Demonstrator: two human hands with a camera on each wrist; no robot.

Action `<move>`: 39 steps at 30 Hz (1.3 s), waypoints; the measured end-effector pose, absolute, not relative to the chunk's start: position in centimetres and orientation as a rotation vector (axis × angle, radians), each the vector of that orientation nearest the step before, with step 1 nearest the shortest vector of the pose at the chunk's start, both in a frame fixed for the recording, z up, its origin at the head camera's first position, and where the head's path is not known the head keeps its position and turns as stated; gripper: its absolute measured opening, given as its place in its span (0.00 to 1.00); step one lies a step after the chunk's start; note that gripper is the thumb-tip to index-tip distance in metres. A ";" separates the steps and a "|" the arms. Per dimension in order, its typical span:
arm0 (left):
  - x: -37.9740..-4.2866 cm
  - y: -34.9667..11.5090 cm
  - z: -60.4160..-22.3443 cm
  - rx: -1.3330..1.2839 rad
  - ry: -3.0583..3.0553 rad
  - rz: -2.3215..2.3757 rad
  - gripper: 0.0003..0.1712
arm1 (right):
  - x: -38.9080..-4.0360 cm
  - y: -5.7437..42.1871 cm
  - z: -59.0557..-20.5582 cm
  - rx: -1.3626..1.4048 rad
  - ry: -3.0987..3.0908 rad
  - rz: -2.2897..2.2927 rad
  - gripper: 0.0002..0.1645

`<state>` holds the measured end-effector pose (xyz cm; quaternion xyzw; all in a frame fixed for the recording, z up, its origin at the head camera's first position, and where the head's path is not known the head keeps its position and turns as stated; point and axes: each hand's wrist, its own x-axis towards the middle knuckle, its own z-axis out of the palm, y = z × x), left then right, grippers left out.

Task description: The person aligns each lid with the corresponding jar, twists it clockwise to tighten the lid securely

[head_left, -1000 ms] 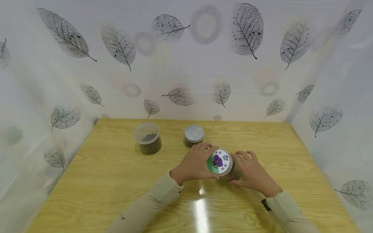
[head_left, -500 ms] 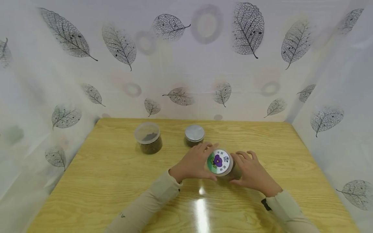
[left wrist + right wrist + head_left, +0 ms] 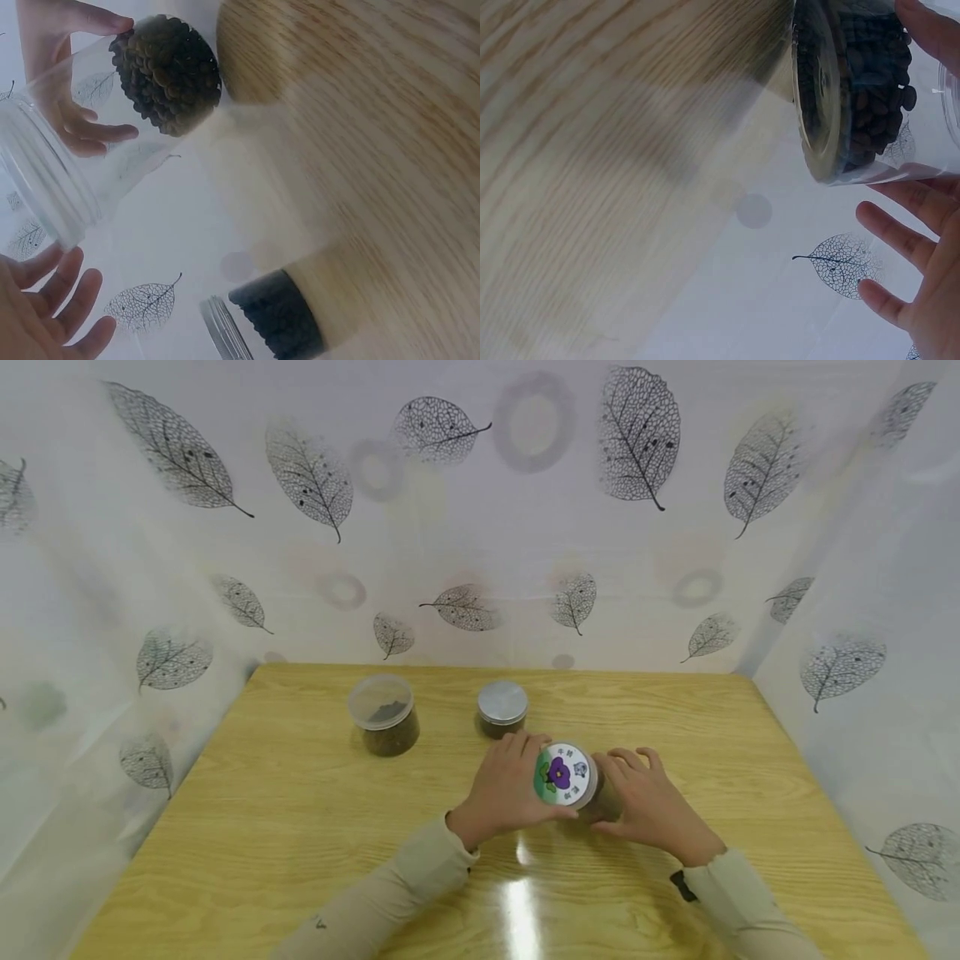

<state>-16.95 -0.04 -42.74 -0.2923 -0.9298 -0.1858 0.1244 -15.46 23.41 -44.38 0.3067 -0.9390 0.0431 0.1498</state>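
In the head view, both hands are at a clear jar (image 3: 606,806) with a white-and-green lid (image 3: 566,774) that bears a purple flower. My left hand (image 3: 510,787) curves around the lid's left side, thumb at its near edge and fingers at its far edge. Around the jar's body on the right, my right hand (image 3: 647,800) grips with thumb and fingers. Dark bean-like pieces (image 3: 169,75) fill the lower part of the jar in the left wrist view. The jar's base (image 3: 821,97) shows in the right wrist view, close over the table.
Behind my left hand stands a small jar (image 3: 502,706) with a silver lid and dark contents. A wider jar (image 3: 386,727) with a translucent lid stands farther left. Leaf-patterned sheeting (image 3: 465,527) encloses the wooden table (image 3: 300,827) at the back and sides.
My left hand eased slightly off the lid, then came back around it, its thumb now farther right along the near edge. My right hand and the jar stay nearly still.
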 end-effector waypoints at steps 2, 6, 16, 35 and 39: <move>-17.1 -0.1 -42.6 -0.865 -2.707 -0.533 0.56 | -15.5 23.4 -44.4 0.884 -2.696 0.124 0.58; -17.4 -0.4 -42.5 -0.920 -2.690 -0.538 0.54 | -15.5 23.3 -44.3 0.881 -2.700 0.114 0.58; -18.6 -1.2 -42.2 -1.099 -2.682 -0.552 0.55 | -15.6 23.3 -44.3 0.885 -2.711 0.118 0.58; -18.7 -1.2 -41.9 -1.100 -2.708 -0.477 0.64 | -15.6 23.1 -44.2 0.865 -2.738 0.130 0.59; -17.5 -0.4 -42.1 -0.846 -2.705 -0.432 0.62 | -15.6 23.1 -44.1 0.854 -2.740 0.130 0.59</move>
